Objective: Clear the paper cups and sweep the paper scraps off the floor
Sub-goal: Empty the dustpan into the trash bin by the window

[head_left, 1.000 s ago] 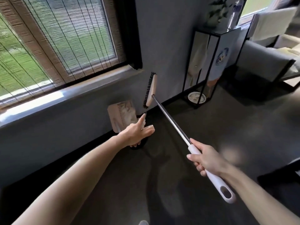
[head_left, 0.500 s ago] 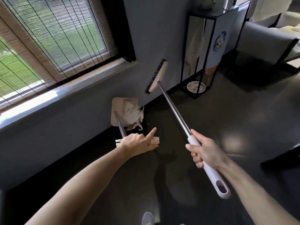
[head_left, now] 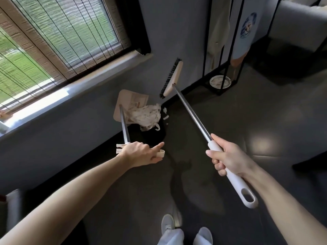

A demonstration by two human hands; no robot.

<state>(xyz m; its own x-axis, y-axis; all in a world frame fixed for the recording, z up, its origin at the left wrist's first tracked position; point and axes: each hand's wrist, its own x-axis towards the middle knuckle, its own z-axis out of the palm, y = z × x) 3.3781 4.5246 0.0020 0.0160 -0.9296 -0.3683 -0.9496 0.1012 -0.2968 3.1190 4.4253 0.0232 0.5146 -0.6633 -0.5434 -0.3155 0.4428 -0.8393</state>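
one head-worn wide view looks steeply down, close over both forearms, facing the windowed wall

The window occupies the far left, with its sill directly below it along the wall. The dustpan sits at the foot of that wall. Its shaft runs toward the near side and ends in the left hand, which grips the top. A pile of paper scraps lies at the dustpan's right edge, with loose scraps on the floor just right of the pile. The broom is right of the dustpan. Its head is at the far end, close to the wall, and its handle slants near and right into the right hand, which grips it. A metal rack stands farther right against the wall, with a dish inside its base. A sofa is at the far right. Two shoes are nearest, between the arms.
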